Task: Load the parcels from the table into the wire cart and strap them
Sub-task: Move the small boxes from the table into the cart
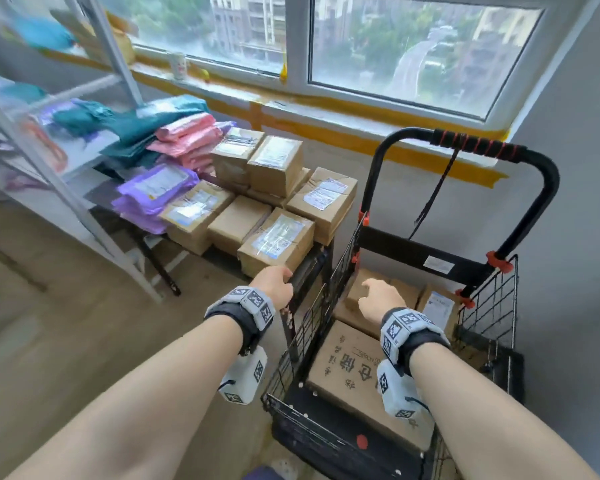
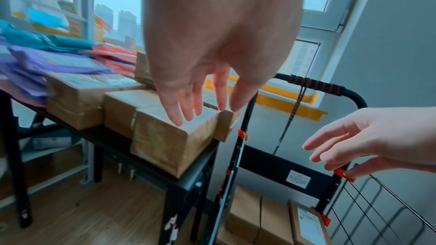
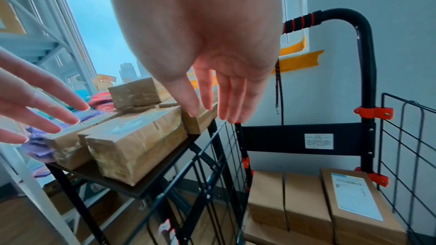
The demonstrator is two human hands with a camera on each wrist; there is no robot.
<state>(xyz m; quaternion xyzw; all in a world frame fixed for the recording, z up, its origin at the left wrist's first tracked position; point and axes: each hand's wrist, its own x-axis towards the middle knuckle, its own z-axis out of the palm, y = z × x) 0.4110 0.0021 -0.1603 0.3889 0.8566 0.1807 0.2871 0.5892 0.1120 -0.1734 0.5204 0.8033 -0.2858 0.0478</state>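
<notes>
Both forearms fill the near edge of the head view, each wrist banded with a marker-covered cuff. Just ahead, the left hand point(image 1: 272, 284) reaches toward the near corner of the table point(image 1: 309, 268) with fingers straight and loosely spread, holding nothing; its fingertips hang just over the nearest parcel point(image 1: 276, 240), though whether they touch it cannot be told. Beside it, the right hand point(image 1: 381, 297) hovers above the wire cart point(image 1: 489, 303), fingers likewise relaxed and parted, empty. Below that hand, the cart already holds a large printed box point(image 1: 350, 368) laid flat and several smaller cartons point(image 1: 437, 303) standing on edge against the back panel, so loading seems well begun. Further on, the table carries a good many brown parcels still, stacked two high in places, with purple mailers point(image 1: 153, 192) and pink mailers point(image 1: 187, 140) piled behind them. Beyond, an elastic cord point(image 1: 437, 188) dangles loose from the cart handle point(image 1: 478, 145), fastened round nothing, so strapping looks wholly undone. By this reckoning, most of the work remains: more parcels to shift, then the cord to draw across.
</notes>
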